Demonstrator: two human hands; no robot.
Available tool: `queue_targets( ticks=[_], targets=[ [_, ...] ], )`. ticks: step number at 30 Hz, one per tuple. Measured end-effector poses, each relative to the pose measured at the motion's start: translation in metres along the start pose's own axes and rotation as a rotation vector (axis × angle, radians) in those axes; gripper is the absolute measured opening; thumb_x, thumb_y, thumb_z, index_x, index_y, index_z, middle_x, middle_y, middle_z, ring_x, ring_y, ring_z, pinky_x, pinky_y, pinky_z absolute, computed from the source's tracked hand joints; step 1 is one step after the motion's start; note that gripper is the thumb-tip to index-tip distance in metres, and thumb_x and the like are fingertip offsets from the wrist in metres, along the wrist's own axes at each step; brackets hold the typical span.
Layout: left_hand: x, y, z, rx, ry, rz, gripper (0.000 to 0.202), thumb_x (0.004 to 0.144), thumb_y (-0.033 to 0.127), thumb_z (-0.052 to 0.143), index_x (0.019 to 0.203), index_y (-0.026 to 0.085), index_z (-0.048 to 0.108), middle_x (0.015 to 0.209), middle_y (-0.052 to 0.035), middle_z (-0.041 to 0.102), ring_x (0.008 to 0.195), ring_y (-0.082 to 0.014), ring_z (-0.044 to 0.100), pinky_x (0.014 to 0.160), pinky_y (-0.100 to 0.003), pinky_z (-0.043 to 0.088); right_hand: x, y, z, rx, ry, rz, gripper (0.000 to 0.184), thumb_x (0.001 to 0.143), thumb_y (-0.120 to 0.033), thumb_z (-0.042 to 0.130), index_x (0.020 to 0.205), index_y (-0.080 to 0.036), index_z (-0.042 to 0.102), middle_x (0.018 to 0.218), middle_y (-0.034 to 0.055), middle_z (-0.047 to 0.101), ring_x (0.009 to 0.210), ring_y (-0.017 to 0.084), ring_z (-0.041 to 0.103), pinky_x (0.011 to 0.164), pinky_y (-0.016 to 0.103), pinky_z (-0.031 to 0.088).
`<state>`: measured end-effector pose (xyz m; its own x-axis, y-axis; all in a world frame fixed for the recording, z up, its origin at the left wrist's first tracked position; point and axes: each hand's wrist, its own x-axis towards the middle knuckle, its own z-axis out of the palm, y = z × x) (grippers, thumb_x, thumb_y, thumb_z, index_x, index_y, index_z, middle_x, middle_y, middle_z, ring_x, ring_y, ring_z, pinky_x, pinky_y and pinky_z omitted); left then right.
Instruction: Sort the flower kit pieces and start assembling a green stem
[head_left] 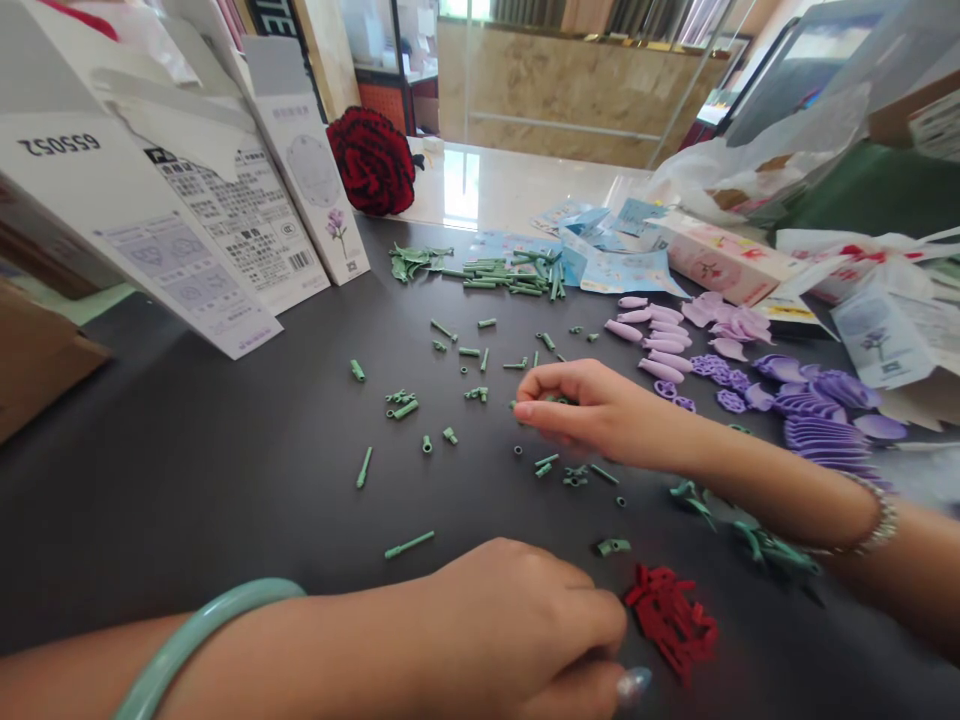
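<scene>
Pegs (405, 405), small and green, are lying scattered across the middle of a dark table (187, 480). We are stretching our right hand (592, 405) in from 3 o'clock to the centre, its fingertips pinching a few pegs. Our left hand (517, 620) is resting at 6 o'clock, curled with its back to us, so we cannot tell whether it is gripping anything. Red pieces (671, 615) are lying just beside it, toward 5 o'clock. Purple petals (817, 420) are sitting in rows at 3 o'clock, and boxes (187, 230) are leaning at 10 o'clock. We are judging two risks. The pegs are tiny and could slip from the pinch. Our right forearm is also passing just beside loose leaves (765, 545), so a careless sweep could scatter them.
</scene>
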<state>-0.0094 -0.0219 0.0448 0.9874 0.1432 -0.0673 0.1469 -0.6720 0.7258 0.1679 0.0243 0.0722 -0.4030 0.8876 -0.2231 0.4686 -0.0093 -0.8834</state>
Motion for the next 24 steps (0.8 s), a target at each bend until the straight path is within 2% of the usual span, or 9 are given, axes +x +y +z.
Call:
queue_targets(
  ticks=[3, 5, 8, 11, 15, 18, 21, 24],
  targets=[
    [-0.001, -0.002, 0.001, -0.041, -0.008, 0.0, 0.029, 0.094, 0.025, 0.064, 0.072, 0.02, 0.046, 0.067, 0.0036, 0.05, 0.062, -0.0128, 0.047, 0.059, -0.023, 0.038, -0.022, -0.005, -0.001, 0.528, -0.044, 0.096, 0.03, 0.084, -0.041, 0.067, 0.069, -0.022, 0.049, 0.051, -0.0103, 0.037, 0.042, 0.006, 0.022, 0.039, 0.019, 0.019],
    [-0.001, -0.002, 0.001, -0.056, -0.004, -0.008, 0.031, 0.093, 0.025, 0.065, 0.072, 0.02, 0.043, 0.067, 0.0036, 0.049, 0.062, -0.0128, 0.047, 0.059, -0.023, 0.038, -0.036, -0.008, -0.005, 0.754, -0.024, 0.113, 0.03, 0.082, -0.037, 0.068, 0.065, -0.021, 0.049, 0.05, -0.0107, 0.032, 0.043, 0.005, 0.016, 0.037, 0.017, 0.017],
    [-0.002, 0.0, 0.001, -0.072, 0.013, -0.024, 0.032, 0.092, 0.023, 0.065, 0.071, 0.02, 0.042, 0.068, 0.0039, 0.049, 0.063, -0.0124, 0.047, 0.06, -0.022, 0.038, -0.052, -0.009, -0.011, 0.958, 0.013, 0.114, 0.023, 0.081, -0.032, 0.068, 0.065, -0.02, 0.057, 0.049, -0.0107, 0.024, 0.042, 0.006, 0.011, 0.034, 0.015, 0.015],
    [-0.002, 0.001, 0.0, -0.087, 0.015, -0.025, 0.032, 0.092, 0.021, 0.066, 0.071, 0.02, 0.042, 0.068, 0.0041, 0.05, 0.063, -0.0119, 0.048, 0.06, -0.022, 0.038, -0.063, -0.005, -0.014, 1.052, 0.045, 0.099, 0.02, 0.081, -0.031, 0.067, 0.066, -0.02, 0.061, 0.049, -0.0097, 0.023, 0.043, 0.006, 0.011, 0.035, 0.015, 0.016],
    [-0.001, 0.002, -0.001, -0.078, 0.013, -0.029, 0.031, 0.093, 0.022, 0.066, 0.072, 0.02, 0.044, 0.068, 0.0038, 0.052, 0.063, -0.012, 0.049, 0.06, -0.021, 0.039, -0.064, 0.002, -0.014, 1.048, 0.045, 0.1, 0.024, 0.082, -0.036, 0.067, 0.066, -0.02, 0.061, 0.05, -0.0085, 0.027, 0.044, 0.007, 0.014, 0.038, 0.016, 0.019],
    [-0.001, 0.001, 0.0, -0.046, 0.01, -0.029, 0.029, 0.093, 0.024, 0.065, 0.072, 0.02, 0.045, 0.068, 0.0037, 0.053, 0.064, -0.0125, 0.05, 0.061, -0.022, 0.04, -0.052, 0.003, -0.009, 0.944, 0.057, 0.099, 0.032, 0.086, -0.043, 0.063, 0.063, -0.021, 0.056, 0.049, -0.0073, 0.034, 0.044, 0.008, 0.018, 0.04, 0.018, 0.022],
    [-0.001, 0.001, 0.0, -0.031, 0.002, -0.011, 0.027, 0.094, 0.025, 0.064, 0.073, 0.02, 0.048, 0.069, 0.0031, 0.055, 0.064, -0.0132, 0.051, 0.061, -0.023, 0.04, -0.031, -0.003, 0.0, 0.738, 0.04, 0.154, 0.038, 0.09, -0.037, 0.054, 0.057, -0.021, 0.046, 0.046, -0.0071, 0.034, 0.043, 0.008, 0.019, 0.039, 0.02, 0.019],
    [-0.001, 0.001, 0.0, -0.019, 0.008, -0.004, 0.027, 0.095, 0.026, 0.063, 0.073, 0.02, 0.048, 0.069, 0.0028, 0.054, 0.064, -0.0135, 0.051, 0.06, -0.024, 0.04, -0.001, -0.016, 0.01, 0.407, -0.045, 0.203, 0.039, 0.094, -0.032, 0.047, 0.057, -0.021, 0.041, 0.049, -0.0072, 0.033, 0.043, 0.008, 0.022, 0.04, 0.022, 0.017]
  ],
)
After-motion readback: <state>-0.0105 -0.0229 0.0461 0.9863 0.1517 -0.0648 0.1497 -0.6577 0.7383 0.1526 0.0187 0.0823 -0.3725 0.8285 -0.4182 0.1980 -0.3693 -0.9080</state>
